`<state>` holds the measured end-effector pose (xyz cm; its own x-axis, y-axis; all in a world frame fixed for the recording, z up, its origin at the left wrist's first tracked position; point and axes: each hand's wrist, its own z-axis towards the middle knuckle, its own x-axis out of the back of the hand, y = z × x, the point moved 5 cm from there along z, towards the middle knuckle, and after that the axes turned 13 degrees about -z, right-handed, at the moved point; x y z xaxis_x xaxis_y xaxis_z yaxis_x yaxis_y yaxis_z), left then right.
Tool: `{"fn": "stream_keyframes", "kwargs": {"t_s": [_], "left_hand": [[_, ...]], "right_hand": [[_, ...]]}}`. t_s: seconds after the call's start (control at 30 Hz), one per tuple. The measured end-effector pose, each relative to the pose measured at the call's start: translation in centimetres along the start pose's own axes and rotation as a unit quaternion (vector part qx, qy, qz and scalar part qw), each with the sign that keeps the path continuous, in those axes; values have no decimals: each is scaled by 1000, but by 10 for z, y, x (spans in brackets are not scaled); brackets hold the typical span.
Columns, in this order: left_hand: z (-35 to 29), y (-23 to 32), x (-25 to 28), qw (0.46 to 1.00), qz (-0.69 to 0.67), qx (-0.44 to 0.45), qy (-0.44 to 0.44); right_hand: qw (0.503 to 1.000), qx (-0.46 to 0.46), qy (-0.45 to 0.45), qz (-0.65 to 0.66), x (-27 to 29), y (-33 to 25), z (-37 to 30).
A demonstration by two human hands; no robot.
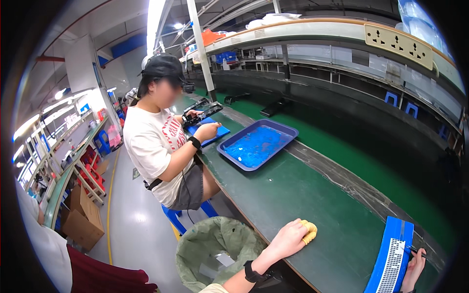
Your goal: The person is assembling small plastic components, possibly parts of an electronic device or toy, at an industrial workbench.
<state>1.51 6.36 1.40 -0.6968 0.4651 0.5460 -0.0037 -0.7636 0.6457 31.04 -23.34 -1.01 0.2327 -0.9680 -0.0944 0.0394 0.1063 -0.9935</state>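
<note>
My left hand (292, 238) rests on the green tabletop near its front edge. Yellow covers sit on its fingertips, and the fingers are curled together; whether something is inside them is hidden. At the far right, my right hand (414, 269) grips a thin black pen-like tool (415, 251). The tool's tip is at the edge of a white sheet (392, 263) marked with rows of small dark rectangles. Under that sheet lies a blue board (377, 266).
A purple-rimmed tray (295, 132) holding blue material stands farther along the bench (254, 188). Beyond it, a seated co-worker (156, 129) handles a black part (207, 113). A lined bin (215, 244) stands on the floor below the bench edge. A socket strip (398, 45) is fixed overhead.
</note>
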Motion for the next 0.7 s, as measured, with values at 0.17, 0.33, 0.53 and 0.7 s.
{"fn": "stream_keyframes", "kwargs": {"t_s": [0.17, 0.33, 0.53, 0.7], "left_hand": [[8, -4, -4, 1000, -11, -12, 1], [10, -6, -2, 1000, -9, -21, 1], [4, -3, 2, 999, -24, -21, 15], [5, -3, -3, 998, -59, -10, -1]], "right_hand": [[999, -15, -30, -15, -11, -13, -5], [999, -9, -50, -5, -12, -14, -3], [997, 22, -27, -74, -6, -13, -7], [986, 60, -20, -153, -13, -21, -13]]}}
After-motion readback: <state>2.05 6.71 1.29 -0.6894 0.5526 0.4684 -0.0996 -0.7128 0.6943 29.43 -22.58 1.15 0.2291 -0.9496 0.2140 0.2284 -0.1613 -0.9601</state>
